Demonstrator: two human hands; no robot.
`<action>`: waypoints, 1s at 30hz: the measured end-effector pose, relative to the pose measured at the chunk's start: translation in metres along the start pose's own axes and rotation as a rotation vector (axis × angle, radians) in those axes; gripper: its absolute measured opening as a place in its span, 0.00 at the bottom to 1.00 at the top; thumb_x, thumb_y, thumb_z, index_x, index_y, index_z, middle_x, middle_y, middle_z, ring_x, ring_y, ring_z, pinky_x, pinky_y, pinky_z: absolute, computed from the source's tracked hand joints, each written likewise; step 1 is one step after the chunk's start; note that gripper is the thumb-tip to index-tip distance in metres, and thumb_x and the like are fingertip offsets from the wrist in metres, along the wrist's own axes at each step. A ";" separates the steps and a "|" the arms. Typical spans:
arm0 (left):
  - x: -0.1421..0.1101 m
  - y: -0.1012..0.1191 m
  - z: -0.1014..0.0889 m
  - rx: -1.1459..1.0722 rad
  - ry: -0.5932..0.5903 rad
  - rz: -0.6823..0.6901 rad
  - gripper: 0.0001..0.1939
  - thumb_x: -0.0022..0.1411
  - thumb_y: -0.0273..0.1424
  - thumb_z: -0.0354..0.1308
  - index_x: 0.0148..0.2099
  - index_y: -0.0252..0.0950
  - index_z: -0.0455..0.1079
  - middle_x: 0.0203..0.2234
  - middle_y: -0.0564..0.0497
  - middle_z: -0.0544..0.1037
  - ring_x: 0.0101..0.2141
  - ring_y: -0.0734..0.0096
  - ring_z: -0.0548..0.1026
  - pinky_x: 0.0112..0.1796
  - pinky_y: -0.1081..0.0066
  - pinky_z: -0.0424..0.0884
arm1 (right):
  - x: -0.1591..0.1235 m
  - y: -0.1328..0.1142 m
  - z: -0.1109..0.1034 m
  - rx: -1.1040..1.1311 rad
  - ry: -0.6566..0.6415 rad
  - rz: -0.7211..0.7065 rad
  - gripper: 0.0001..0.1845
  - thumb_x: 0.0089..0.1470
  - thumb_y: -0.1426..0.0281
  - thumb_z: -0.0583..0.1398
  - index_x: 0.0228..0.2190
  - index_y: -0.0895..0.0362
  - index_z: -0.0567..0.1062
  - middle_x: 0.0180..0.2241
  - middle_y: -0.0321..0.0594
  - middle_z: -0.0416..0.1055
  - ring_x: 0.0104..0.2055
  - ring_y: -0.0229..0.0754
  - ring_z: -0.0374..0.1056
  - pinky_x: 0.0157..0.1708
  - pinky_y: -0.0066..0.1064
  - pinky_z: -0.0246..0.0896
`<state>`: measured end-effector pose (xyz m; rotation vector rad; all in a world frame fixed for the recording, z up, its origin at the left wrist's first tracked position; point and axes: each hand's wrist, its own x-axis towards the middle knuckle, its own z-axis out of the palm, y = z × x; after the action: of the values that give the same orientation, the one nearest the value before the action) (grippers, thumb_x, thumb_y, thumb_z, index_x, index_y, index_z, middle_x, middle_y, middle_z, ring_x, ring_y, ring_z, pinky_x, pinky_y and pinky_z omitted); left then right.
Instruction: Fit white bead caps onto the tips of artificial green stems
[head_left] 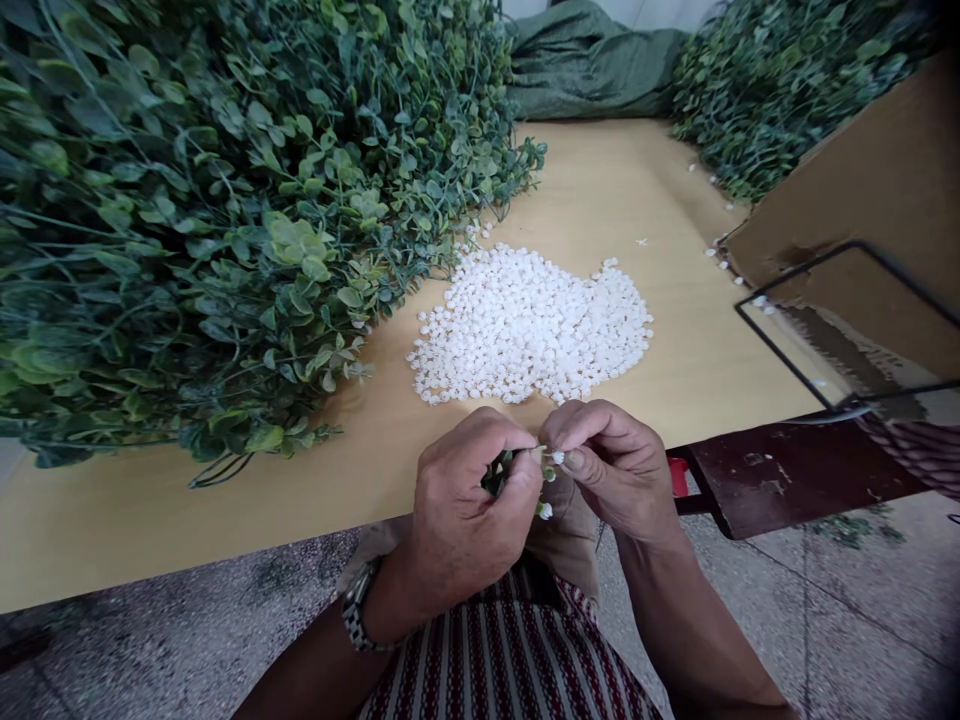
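My left hand (476,505) is closed round a green artificial sprig (499,472), its thumb and forefinger pinching a thin stem. Pressed close on the right, my right hand (619,465) pinches a small white flower bead (557,457) at the stem's tip. Another white bead (545,511) shows on the sprig just below the fingers. Most of the sprig is hidden inside my left hand. Beyond both hands, a broad pile of small white beads (532,325) lies on the tan tabletop (600,180).
A large heap of artificial greenery (225,220) covers the table's left side. More greenery (795,90) stands at the back right, near a green cloth bundle (592,60). A cardboard box (885,190) and a black wire frame (784,355) are on the right, above a dark red bench (802,475).
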<state>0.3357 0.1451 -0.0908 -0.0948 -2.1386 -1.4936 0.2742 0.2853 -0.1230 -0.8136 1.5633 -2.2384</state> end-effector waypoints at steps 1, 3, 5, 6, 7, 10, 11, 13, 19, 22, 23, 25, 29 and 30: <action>-0.001 -0.001 0.000 0.009 0.000 0.011 0.08 0.54 0.17 0.53 0.27 0.33 0.65 0.21 0.54 0.68 0.23 0.78 0.66 0.25 0.75 0.63 | 0.000 0.000 0.000 -0.002 -0.003 -0.004 0.06 0.53 0.77 0.61 0.33 0.56 0.76 0.28 0.36 0.69 0.30 0.34 0.64 0.29 0.28 0.58; -0.002 -0.002 0.001 0.035 -0.006 0.028 0.08 0.55 0.17 0.53 0.28 0.34 0.65 0.21 0.54 0.68 0.23 0.77 0.66 0.24 0.75 0.63 | 0.000 0.000 0.001 -0.008 -0.009 -0.015 0.06 0.53 0.77 0.61 0.33 0.56 0.76 0.28 0.36 0.69 0.30 0.34 0.64 0.29 0.28 0.59; -0.003 -0.003 0.002 0.066 -0.005 0.048 0.08 0.55 0.17 0.53 0.27 0.34 0.65 0.21 0.54 0.67 0.23 0.77 0.65 0.24 0.74 0.63 | -0.001 0.001 0.001 -0.016 -0.011 -0.027 0.06 0.53 0.78 0.61 0.33 0.56 0.76 0.28 0.35 0.69 0.31 0.34 0.64 0.30 0.28 0.59; -0.003 -0.004 0.002 0.081 -0.001 0.058 0.08 0.55 0.17 0.53 0.27 0.34 0.65 0.20 0.54 0.67 0.23 0.77 0.65 0.24 0.74 0.63 | -0.001 0.001 0.001 -0.023 -0.012 -0.034 0.07 0.53 0.78 0.61 0.33 0.56 0.76 0.28 0.35 0.69 0.31 0.34 0.64 0.30 0.28 0.59; -0.004 -0.004 0.002 0.096 0.002 0.068 0.08 0.54 0.17 0.53 0.27 0.34 0.64 0.20 0.54 0.67 0.23 0.77 0.65 0.24 0.74 0.63 | -0.001 0.001 0.001 -0.032 -0.013 -0.042 0.07 0.53 0.78 0.61 0.33 0.56 0.76 0.28 0.35 0.69 0.31 0.34 0.64 0.30 0.28 0.59; -0.005 -0.004 0.002 0.135 0.006 0.097 0.08 0.54 0.16 0.53 0.28 0.34 0.64 0.20 0.54 0.67 0.23 0.77 0.65 0.24 0.74 0.62 | -0.001 0.002 0.001 -0.070 -0.016 -0.071 0.08 0.53 0.79 0.60 0.33 0.56 0.76 0.28 0.35 0.69 0.32 0.35 0.65 0.32 0.29 0.59; -0.006 -0.003 0.002 0.147 0.006 0.104 0.09 0.53 0.16 0.53 0.28 0.34 0.64 0.20 0.54 0.67 0.23 0.77 0.65 0.24 0.74 0.62 | -0.002 0.002 0.001 -0.084 -0.015 -0.081 0.08 0.53 0.79 0.60 0.33 0.56 0.75 0.28 0.35 0.69 0.32 0.35 0.65 0.32 0.29 0.60; -0.006 -0.002 0.001 0.168 0.011 0.118 0.09 0.54 0.16 0.52 0.27 0.34 0.64 0.20 0.54 0.67 0.23 0.77 0.65 0.24 0.74 0.63 | -0.002 0.002 0.001 -0.110 -0.011 -0.098 0.08 0.53 0.80 0.60 0.33 0.56 0.75 0.28 0.36 0.69 0.32 0.36 0.65 0.32 0.30 0.60; -0.007 -0.001 0.000 0.213 -0.006 0.133 0.09 0.53 0.16 0.51 0.28 0.34 0.64 0.20 0.54 0.67 0.22 0.77 0.65 0.24 0.74 0.64 | -0.003 0.003 0.004 -0.192 0.003 -0.164 0.07 0.53 0.77 0.60 0.33 0.54 0.75 0.27 0.36 0.69 0.30 0.38 0.65 0.31 0.32 0.61; -0.007 -0.001 0.001 0.225 -0.009 0.143 0.09 0.53 0.16 0.51 0.28 0.35 0.64 0.20 0.54 0.67 0.22 0.76 0.66 0.24 0.74 0.65 | -0.004 0.003 0.005 -0.224 0.011 -0.194 0.08 0.53 0.78 0.59 0.33 0.54 0.75 0.26 0.37 0.70 0.30 0.38 0.65 0.31 0.33 0.61; -0.007 -0.001 0.001 0.225 -0.012 0.151 0.09 0.52 0.16 0.51 0.28 0.35 0.64 0.20 0.54 0.68 0.22 0.76 0.66 0.24 0.74 0.65 | -0.004 0.003 0.005 -0.230 0.012 -0.203 0.08 0.53 0.78 0.59 0.33 0.54 0.75 0.26 0.37 0.70 0.30 0.38 0.65 0.31 0.33 0.61; -0.007 -0.001 0.000 0.225 -0.028 0.160 0.09 0.52 0.15 0.51 0.27 0.34 0.64 0.20 0.53 0.68 0.22 0.77 0.66 0.24 0.74 0.65 | -0.004 0.003 0.005 -0.234 0.006 -0.215 0.09 0.53 0.79 0.59 0.34 0.54 0.75 0.26 0.37 0.70 0.29 0.38 0.65 0.30 0.33 0.61; -0.005 0.001 -0.004 0.241 -0.091 0.160 0.09 0.53 0.16 0.51 0.26 0.33 0.63 0.19 0.54 0.65 0.21 0.77 0.63 0.23 0.74 0.62 | -0.005 0.003 0.005 -0.237 -0.006 -0.228 0.09 0.52 0.79 0.59 0.33 0.55 0.75 0.27 0.37 0.70 0.29 0.38 0.65 0.29 0.33 0.62; -0.004 0.001 -0.005 0.244 -0.114 0.160 0.09 0.53 0.16 0.50 0.26 0.33 0.63 0.19 0.54 0.64 0.21 0.78 0.62 0.23 0.75 0.62 | -0.005 0.003 0.005 -0.246 -0.007 -0.229 0.09 0.53 0.79 0.59 0.33 0.55 0.76 0.26 0.37 0.70 0.29 0.38 0.65 0.29 0.34 0.62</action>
<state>0.3418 0.1419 -0.0901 -0.2624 -2.3266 -1.1527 0.2810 0.2827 -0.1262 -1.1186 1.8507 -2.2167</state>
